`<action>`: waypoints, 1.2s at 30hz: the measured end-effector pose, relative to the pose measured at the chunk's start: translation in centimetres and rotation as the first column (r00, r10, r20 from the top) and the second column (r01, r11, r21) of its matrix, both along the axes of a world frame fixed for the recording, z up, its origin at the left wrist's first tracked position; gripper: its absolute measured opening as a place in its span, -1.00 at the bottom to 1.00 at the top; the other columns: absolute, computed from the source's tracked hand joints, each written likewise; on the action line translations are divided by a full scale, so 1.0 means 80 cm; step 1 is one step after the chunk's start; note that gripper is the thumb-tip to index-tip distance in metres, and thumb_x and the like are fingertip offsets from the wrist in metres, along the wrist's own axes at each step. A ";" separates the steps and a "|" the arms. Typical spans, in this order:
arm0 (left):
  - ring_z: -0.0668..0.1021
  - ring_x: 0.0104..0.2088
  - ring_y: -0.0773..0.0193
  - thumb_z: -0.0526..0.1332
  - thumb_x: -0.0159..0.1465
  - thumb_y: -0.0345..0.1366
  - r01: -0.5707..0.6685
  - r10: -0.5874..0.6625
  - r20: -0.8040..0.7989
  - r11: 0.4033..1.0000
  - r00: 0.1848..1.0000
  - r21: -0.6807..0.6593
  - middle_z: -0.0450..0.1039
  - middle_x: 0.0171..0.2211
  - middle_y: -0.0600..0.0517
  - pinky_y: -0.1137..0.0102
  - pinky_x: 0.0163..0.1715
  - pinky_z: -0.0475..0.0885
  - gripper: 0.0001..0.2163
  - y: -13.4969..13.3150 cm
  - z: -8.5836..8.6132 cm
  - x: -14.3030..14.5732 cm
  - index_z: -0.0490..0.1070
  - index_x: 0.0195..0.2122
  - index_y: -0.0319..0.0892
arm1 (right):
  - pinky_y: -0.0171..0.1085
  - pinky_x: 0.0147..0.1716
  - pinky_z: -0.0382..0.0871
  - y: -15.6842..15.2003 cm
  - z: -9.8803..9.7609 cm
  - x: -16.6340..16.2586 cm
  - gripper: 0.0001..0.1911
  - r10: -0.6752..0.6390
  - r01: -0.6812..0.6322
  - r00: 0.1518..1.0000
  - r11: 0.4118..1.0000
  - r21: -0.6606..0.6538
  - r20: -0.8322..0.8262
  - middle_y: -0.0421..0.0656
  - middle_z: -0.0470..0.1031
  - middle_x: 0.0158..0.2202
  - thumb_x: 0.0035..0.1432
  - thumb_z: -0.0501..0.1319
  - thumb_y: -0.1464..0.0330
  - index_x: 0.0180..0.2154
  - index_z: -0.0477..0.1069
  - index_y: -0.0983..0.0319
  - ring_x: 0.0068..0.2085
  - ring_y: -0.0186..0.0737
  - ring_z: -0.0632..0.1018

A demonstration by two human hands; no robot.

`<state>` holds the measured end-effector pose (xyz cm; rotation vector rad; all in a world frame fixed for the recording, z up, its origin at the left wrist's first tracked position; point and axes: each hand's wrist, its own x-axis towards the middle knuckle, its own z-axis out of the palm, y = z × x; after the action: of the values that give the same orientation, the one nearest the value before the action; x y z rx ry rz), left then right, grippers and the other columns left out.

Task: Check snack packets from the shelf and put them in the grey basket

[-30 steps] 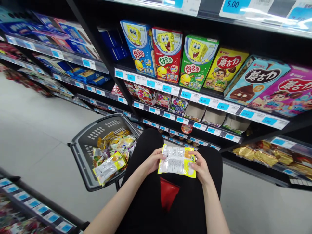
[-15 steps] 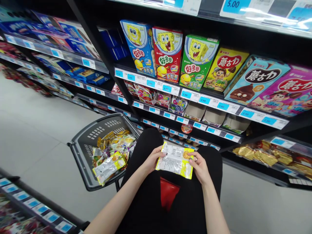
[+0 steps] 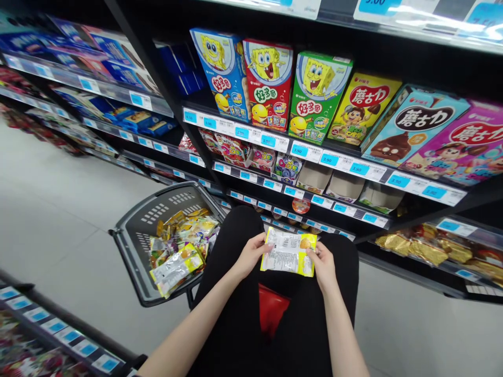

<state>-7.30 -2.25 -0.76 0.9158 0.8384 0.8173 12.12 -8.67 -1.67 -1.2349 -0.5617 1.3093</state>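
Quick tally by kind

2 hands [image 3: 253, 254], 4 to 6 o'clock. 1 held packet [image 3: 290, 256], 5 o'clock. 1 basket [image 3: 137, 225], 8 o'clock; packs [image 3: 176, 269] inside uncountable. 6 cartoon-print front cartons [image 3: 319, 99], 11 to 3 o'clock. 3 open trays [image 3: 346, 187], 3 o'clock.

Between the hands [image 3: 325, 267], above the legs [image 3: 302, 327]: a packet [image 3: 288, 252]. Left of the legs: a basket [image 3: 135, 225], with other packets [image 3: 176, 268] inside. Ahead: a shelf [image 3: 281, 144] with boxes [image 3: 320, 97] in a row; below it, trays [image 3: 346, 186]. Low at right: bags [image 3: 436, 254]. At near left: another shelf [image 3: 55, 325].
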 end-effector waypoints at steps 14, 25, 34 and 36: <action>0.35 -0.47 0.36 0.25 0.04 -0.22 -0.049 0.134 -0.260 0.950 0.956 0.309 0.29 -0.50 0.08 0.49 -0.46 0.25 -0.79 -0.002 0.006 0.003 0.31 -0.60 -0.23 | -0.35 -0.52 0.30 -0.002 -0.007 0.003 -0.80 -0.102 0.086 0.962 0.994 0.074 0.253 -0.25 0.41 -0.52 -0.04 0.24 0.24 -0.39 0.37 0.23 -0.51 -0.30 0.43; 0.46 -0.61 0.37 0.19 0.13 -0.23 0.012 0.229 -0.490 0.898 0.841 0.440 0.42 -0.67 0.11 0.50 -0.53 0.34 -0.80 -0.013 0.010 -0.001 0.48 -0.56 -0.19 | -0.36 -0.58 0.15 -0.003 -0.007 0.010 -0.78 -0.307 0.240 0.759 0.952 0.193 0.574 -0.34 0.10 -0.67 -0.05 0.25 0.22 -0.52 0.43 0.26 -0.60 -0.40 0.21; 0.57 -0.34 0.17 0.17 0.12 -0.15 -0.171 0.228 -0.241 0.957 0.943 0.235 0.55 -0.36 -0.05 0.37 -0.40 0.50 -0.73 -0.008 0.012 -0.005 0.53 -0.39 -0.25 | -0.21 -0.38 0.37 -0.010 -0.007 0.016 -0.75 -0.235 0.165 0.923 0.957 0.236 0.305 -0.08 0.54 -0.35 0.01 0.13 0.26 -0.39 0.52 0.26 -0.33 -0.12 0.51; 0.56 -0.40 0.20 0.24 0.06 -0.17 -0.195 0.255 -0.273 0.954 0.927 0.229 0.54 -0.45 -0.03 0.40 -0.42 0.49 -0.77 -0.005 0.011 -0.005 0.52 -0.46 -0.26 | -0.20 -0.37 0.38 -0.011 -0.009 0.017 -0.75 -0.199 0.139 0.942 0.964 0.227 0.270 -0.08 0.54 -0.40 0.01 0.14 0.26 -0.43 0.52 0.26 -0.34 -0.12 0.52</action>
<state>-7.67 -2.66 0.14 1.1528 1.1600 0.9898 13.52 -9.55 -2.36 -1.2810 -0.7622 0.9054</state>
